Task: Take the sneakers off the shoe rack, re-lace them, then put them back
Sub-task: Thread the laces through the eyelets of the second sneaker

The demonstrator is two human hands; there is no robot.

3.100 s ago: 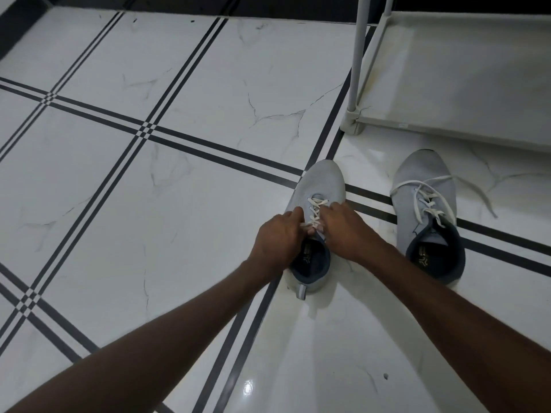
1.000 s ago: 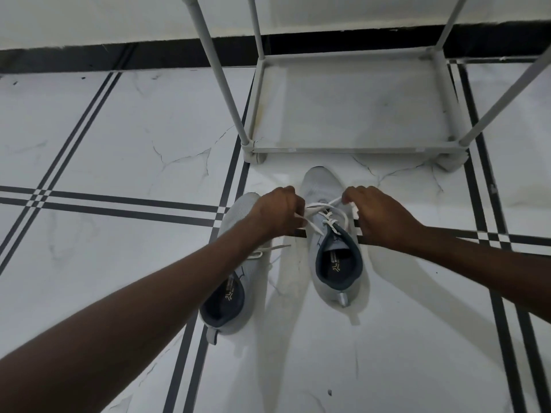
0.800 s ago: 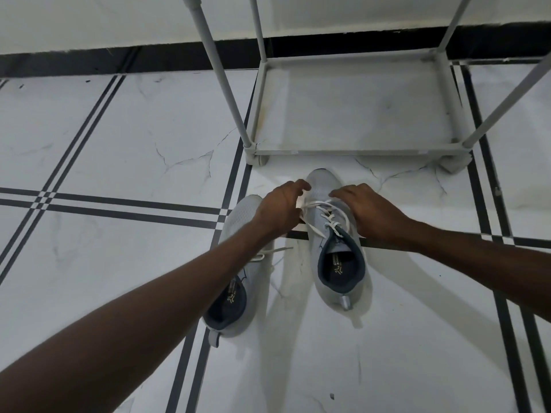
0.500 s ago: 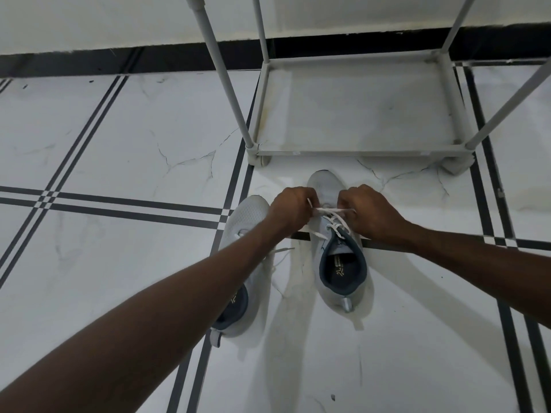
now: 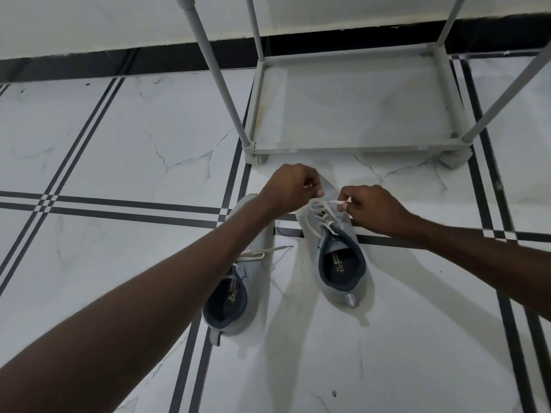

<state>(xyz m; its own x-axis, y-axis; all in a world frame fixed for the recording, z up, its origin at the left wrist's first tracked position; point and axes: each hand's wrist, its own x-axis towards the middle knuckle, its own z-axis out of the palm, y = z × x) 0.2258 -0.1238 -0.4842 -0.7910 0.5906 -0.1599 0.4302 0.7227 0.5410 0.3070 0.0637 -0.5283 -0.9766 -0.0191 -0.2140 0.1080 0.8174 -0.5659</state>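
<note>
Two grey sneakers with dark linings stand side by side on the white tiled floor, toes towards the rack. Over the toe half of the right sneaker (image 5: 343, 281) my left hand (image 5: 290, 187) and my right hand (image 5: 372, 210) each pinch an end of its white lace (image 5: 323, 214). The lace runs taut between my fingers above the eyelets. The left sneaker (image 5: 238, 293) lies partly under my left forearm, with its lace (image 5: 259, 254) loose across the tongue and onto the floor.
A grey metal shoe rack (image 5: 351, 149) stands just beyond the sneakers, its bottom shelf bare, its poles rising out of view. Behind it runs a black skirting and a white wall (image 5: 89, 22). Dark double lines cross the floor tiles.
Three seconds ago I held the lace of the other sneaker; the view then swung towards the rack. In the last half second my hands have drawn apart and lifted slightly, stretching the lace.
</note>
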